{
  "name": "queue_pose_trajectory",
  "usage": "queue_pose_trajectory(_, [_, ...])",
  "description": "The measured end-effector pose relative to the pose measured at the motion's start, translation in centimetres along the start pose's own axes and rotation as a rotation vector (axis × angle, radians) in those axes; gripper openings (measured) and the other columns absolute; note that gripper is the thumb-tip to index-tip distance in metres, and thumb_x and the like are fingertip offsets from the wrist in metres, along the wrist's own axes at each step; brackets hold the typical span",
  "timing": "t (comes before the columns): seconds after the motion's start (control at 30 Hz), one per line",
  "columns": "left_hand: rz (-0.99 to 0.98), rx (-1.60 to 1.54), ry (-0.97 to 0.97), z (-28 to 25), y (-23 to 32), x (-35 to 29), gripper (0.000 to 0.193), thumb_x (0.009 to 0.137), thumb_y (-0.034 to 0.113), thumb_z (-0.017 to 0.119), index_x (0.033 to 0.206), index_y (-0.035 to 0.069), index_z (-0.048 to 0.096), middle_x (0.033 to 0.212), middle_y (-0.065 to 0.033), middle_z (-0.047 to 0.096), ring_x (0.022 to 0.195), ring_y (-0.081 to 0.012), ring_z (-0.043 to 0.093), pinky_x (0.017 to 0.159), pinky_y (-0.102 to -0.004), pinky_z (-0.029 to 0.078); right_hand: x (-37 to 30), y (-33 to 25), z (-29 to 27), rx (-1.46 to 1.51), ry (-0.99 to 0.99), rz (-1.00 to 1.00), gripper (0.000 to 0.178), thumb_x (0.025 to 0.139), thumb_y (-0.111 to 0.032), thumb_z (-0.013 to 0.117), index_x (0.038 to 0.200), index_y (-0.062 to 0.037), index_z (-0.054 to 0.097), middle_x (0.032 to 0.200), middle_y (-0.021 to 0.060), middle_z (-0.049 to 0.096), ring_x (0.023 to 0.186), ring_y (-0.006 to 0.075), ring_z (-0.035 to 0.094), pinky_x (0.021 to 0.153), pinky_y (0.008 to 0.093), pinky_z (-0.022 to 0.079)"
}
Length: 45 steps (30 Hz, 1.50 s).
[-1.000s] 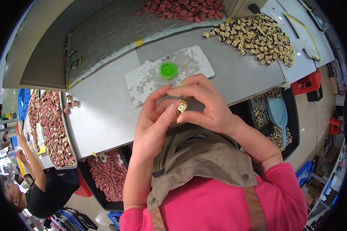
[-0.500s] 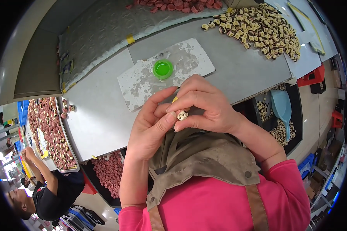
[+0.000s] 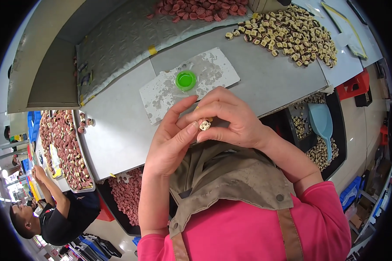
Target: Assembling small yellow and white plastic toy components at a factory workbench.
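Both hands meet in front of the apron, above the table's near edge. A small cream piece with dark spots (image 3: 204, 125) sits between the fingertips, a bit of pink showing behind it. My left hand (image 3: 170, 138) presses it with the thumb, fingers curled behind. My right hand (image 3: 231, 117) is closed round its other side, thumb below and index finger above. Something small and yellow shows between the fingers, mostly hidden. Just beyond the hands, a round green dish (image 3: 185, 81) rests on a white board with grey blotches (image 3: 217, 69).
Cream-and-dark pieces (image 3: 287, 35) lie heaped at the far right, red ridged pieces (image 3: 200, 9) at the back. A tray of assembled pieces (image 3: 67, 148) stands left. Below the table are a bin of pink pieces (image 3: 126, 195) and a blue scoop (image 3: 321, 122). A co-worker (image 3: 61, 217) is at left.
The small piece has turned slightly between my fingertips, and more pink shows behind it. My hands stay together; the whole view has shifted a little.
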<state>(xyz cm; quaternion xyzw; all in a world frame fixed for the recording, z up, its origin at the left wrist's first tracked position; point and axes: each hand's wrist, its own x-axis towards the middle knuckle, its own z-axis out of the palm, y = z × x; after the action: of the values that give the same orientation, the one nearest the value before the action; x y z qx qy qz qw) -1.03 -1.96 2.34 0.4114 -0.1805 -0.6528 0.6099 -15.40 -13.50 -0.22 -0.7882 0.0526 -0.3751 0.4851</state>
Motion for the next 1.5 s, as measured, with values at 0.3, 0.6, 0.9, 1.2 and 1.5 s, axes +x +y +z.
queue_pose_trajectory(0.3, [0.001, 0.050, -0.033, -0.6, -0.4, 0.3, 0.053, 0.090, 0.009, 0.061, 0.138, 0.004, 0.036, 0.108, -0.0091, 0.063, 0.101, -0.0146, 0.058, 0.090, -0.0286, 0.045, 0.1, 0.5, -0.4, 0.103, -0.022, 0.016, 0.025, 0.075, -0.017, 0.077, 0.092, -0.0097, 0.060, 0.089, 0.0022, 0.059, 0.087, 0.0205, 0.056, 0.077, 0.0322, 0.044])
queue_pose_trajectory(0.6, [-0.013, 0.068, 0.001, -0.3, -0.2, 0.3, 0.054, 0.090, 0.012, 0.062, 0.137, 0.003, 0.037, 0.106, -0.0078, 0.063, 0.098, -0.0132, 0.058, 0.089, -0.0277, 0.045, 0.1, 0.6, -0.6, 0.102, -0.027, 0.019, 0.026, 0.074, -0.018, 0.078, 0.091, -0.0097, 0.060, 0.089, 0.0023, 0.059, 0.085, 0.0204, 0.056, 0.077, 0.0321, 0.044])
queue_pose_trajectory(0.9, [0.017, 0.077, 0.037, 1.3, 0.0, 0.2, 0.053, 0.094, 0.023, 0.057, 0.137, 0.002, 0.035, 0.117, -0.0112, 0.057, 0.106, -0.0171, 0.057, 0.090, -0.0302, 0.046, 0.1, -0.5, -0.2, -0.031, 0.039, -0.009, 0.035, 0.073, -0.017, 0.077, 0.102, -0.0090, 0.060, 0.096, 0.0046, 0.060, 0.086, 0.0227, 0.056, 0.078, 0.0336, 0.044])
queue_pose_trajectory(1.2, [0.074, 0.030, 0.046, 1.0, -1.1, -0.3, 0.051, 0.096, 0.023, 0.053, 0.138, 0.002, 0.033, 0.121, -0.0119, 0.054, 0.114, -0.0210, 0.054, 0.096, -0.0350, 0.045, 0.1, 0.0, -0.2, -0.016, -0.006, -0.011, 0.030, 0.076, -0.009, 0.073, 0.103, -0.0088, 0.059, 0.098, 0.0055, 0.060, 0.088, 0.0230, 0.057, 0.079, 0.0338, 0.045])
queue_pose_trajectory(1.5, [0.090, -0.018, 0.072, 0.8, -1.5, 0.1, 0.049, 0.096, 0.020, 0.053, 0.137, 0.002, 0.033, 0.120, -0.0120, 0.055, 0.115, -0.0206, 0.054, 0.098, -0.0366, 0.044, 0.3, 0.6, -0.5, 0.083, -0.065, 0.061, 0.025, 0.076, 0.002, 0.060, 0.100, -0.0077, 0.061, 0.097, 0.0063, 0.061, 0.088, 0.0227, 0.057, 0.079, 0.0330, 0.046])
